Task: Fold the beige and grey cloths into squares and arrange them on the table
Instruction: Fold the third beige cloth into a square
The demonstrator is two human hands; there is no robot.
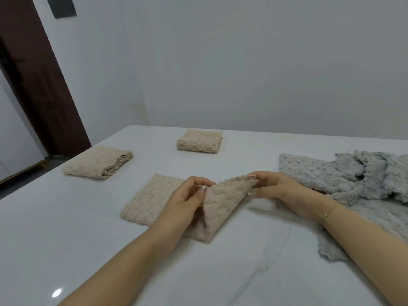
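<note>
On the white table (242, 272), the grey cloths (353, 177) lie heaped at the right, well apart from two folded beige squares (98, 162) at the far left and middle. A beige cloth (152, 199) lies in front, long axis running left to right, its right half raised. The left hand (187, 199) pinches the raised flap's near corner and the right hand (276, 186) its far corner; each grip is closed on the edge, to be carried leftward.

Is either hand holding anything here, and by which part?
Both hold the beige cloth: left hand and right hand each pinch a corner of its raised edge.
</note>
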